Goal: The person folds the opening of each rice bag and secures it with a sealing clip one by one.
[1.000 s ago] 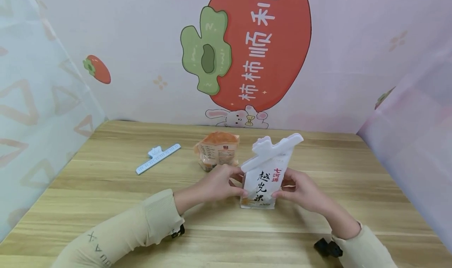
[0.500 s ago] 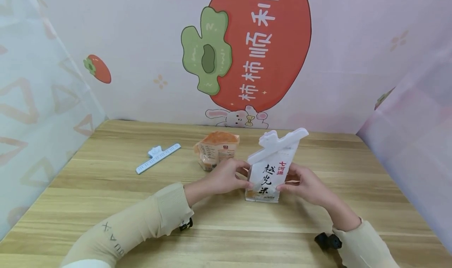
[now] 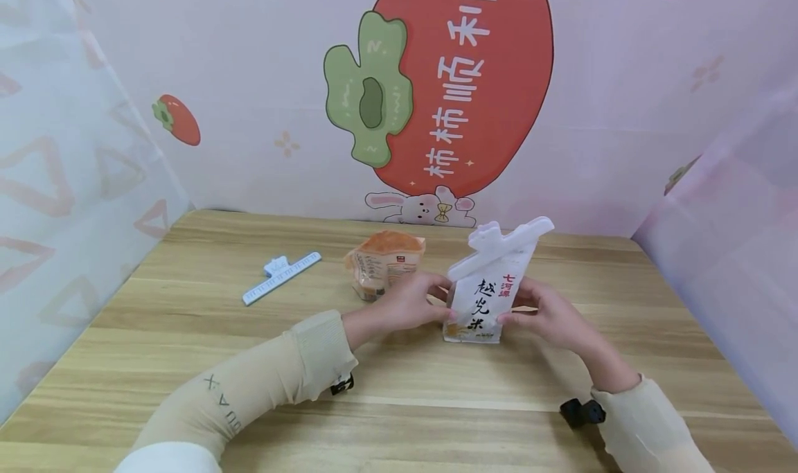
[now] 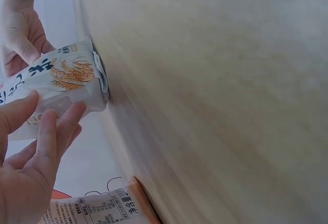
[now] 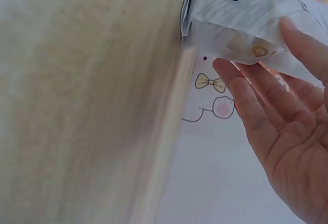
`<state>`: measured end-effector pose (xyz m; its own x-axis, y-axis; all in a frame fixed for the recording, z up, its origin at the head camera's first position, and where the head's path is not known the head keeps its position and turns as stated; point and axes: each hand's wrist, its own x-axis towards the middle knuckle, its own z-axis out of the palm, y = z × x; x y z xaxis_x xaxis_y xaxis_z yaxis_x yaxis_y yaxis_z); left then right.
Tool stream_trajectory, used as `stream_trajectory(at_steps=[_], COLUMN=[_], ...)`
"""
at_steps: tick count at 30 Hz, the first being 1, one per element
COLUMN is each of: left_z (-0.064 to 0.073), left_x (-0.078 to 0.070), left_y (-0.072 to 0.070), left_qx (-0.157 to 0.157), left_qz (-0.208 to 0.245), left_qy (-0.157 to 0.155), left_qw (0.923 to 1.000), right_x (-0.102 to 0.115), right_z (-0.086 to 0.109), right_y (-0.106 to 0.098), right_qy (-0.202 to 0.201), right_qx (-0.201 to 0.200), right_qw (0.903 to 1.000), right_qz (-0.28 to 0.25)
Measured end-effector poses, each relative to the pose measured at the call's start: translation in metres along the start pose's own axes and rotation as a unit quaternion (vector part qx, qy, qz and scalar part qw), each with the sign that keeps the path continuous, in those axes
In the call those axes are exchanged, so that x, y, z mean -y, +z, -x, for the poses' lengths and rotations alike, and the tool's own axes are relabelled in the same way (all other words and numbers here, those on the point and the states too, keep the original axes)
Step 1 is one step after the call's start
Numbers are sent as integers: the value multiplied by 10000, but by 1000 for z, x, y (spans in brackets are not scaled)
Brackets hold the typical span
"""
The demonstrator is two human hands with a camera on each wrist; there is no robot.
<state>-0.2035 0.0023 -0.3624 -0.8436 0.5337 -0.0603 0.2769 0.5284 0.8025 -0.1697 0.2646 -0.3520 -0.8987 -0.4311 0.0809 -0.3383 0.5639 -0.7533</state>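
A white rice bag [image 3: 480, 300] with black and red lettering stands upright between my two hands in the head view. A pale lilac sealing clip [image 3: 499, 249] sits at a slant across its top. My left hand [image 3: 411, 301] grips the bag's left side, thumb on the front and fingers round the side. On the opposite side my right hand [image 3: 551, 314] holds it the same way. Both wrist views show thumb and fingers against the bag [image 4: 72, 75]. Whether its base touches the table is hard to tell.
Behind my left hand stands an orange-and-clear food package [image 3: 386, 258], partly hidden by that hand. A light blue sealing clip [image 3: 282, 278] lies on the wooden table [image 3: 399, 417] at the left. A printed backdrop [image 3: 249, 78] rises behind the table's far edge.
Both hands have moved the rice bag away from me and a little to the right, with the lilac clip still on it. The orange package and the blue clip have stayed in place.
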Motion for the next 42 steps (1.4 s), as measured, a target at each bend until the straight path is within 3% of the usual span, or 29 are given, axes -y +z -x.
stream_trajectory(at_steps=[19,42], left_z=[-15,-30], left_x=[-14,-21], left_y=[11,20], left_qx=[-338,-461], left_qz=[-454,-357], left_qy=[-195,-544], left_qw=[9982,9968], right_x=[-15,-26], right_z=[-4,-10], right_y=[-11,-13], right_qy=[46,233], right_qx=[-286,-707], right_qw=[9995,9971], right_qz=[109,174])
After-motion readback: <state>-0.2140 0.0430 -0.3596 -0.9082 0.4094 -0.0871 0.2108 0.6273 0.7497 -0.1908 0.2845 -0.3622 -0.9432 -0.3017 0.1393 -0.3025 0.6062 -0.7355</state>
